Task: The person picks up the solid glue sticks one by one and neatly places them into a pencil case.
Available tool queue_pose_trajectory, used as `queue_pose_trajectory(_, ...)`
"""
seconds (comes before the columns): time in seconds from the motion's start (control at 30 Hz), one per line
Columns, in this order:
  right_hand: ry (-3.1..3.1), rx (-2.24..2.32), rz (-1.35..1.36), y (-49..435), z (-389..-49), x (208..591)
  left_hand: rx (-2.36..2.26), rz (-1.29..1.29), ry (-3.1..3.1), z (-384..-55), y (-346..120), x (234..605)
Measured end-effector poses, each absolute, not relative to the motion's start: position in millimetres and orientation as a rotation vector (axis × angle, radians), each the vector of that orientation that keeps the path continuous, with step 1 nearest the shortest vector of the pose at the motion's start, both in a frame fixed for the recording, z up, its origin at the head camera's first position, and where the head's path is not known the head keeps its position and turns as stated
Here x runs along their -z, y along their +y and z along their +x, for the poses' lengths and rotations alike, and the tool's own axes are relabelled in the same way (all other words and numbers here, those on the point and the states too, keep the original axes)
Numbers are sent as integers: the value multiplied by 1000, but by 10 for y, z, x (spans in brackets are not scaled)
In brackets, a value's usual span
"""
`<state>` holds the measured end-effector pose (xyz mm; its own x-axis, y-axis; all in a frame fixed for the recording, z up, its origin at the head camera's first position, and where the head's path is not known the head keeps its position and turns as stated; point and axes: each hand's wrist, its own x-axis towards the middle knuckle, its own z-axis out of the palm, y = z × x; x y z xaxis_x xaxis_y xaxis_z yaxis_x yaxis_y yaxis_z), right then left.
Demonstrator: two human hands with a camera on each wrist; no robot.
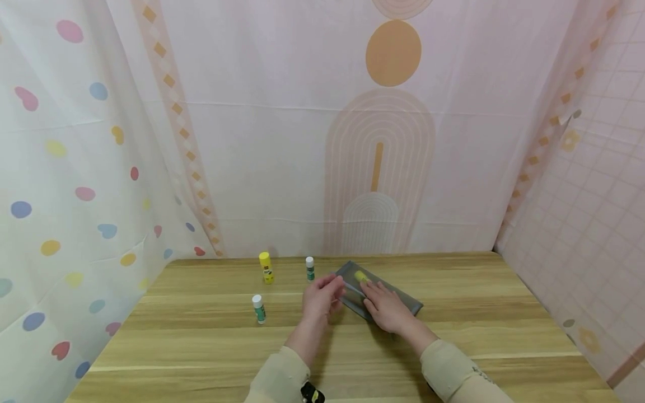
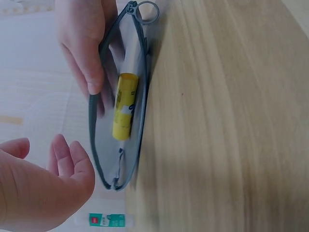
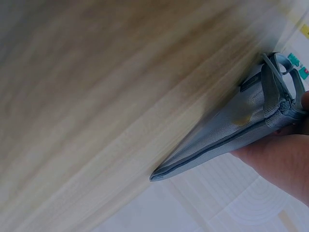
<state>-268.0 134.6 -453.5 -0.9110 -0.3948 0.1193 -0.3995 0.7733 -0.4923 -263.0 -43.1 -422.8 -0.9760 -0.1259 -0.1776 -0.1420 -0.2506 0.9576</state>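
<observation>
A grey mesh zip pouch (image 1: 405, 298) lies on the table, its unzipped mouth facing left. Inside it a yellow glue stick (image 2: 124, 106) shows through the mouth. My right hand (image 1: 389, 309) pinches the pouch's upper edge, thumb on the outside and other fingers within, as the left wrist view shows. Close to the mouth is my left hand (image 1: 319, 298), its fingers loosely bent, with nothing visible in them. A small gap separates it from the pouch in the left wrist view. A zip pull ring (image 2: 147, 13) hangs at one end of the opening.
Left of the pouch stand a yellow glue stick (image 1: 266, 268) and two white-capped green glue sticks, one at the back (image 1: 309, 270) and one nearer (image 1: 259, 309). A patterned curtain (image 1: 272, 168) rises behind the wooden table (image 1: 201, 336).
</observation>
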Motion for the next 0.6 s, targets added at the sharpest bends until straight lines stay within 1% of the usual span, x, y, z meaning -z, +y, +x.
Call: queue_pose_trajectory(0.6,-2956,-824,658,1344,-2667,4525,-2271,-30,2514,-2614,-461,4097)
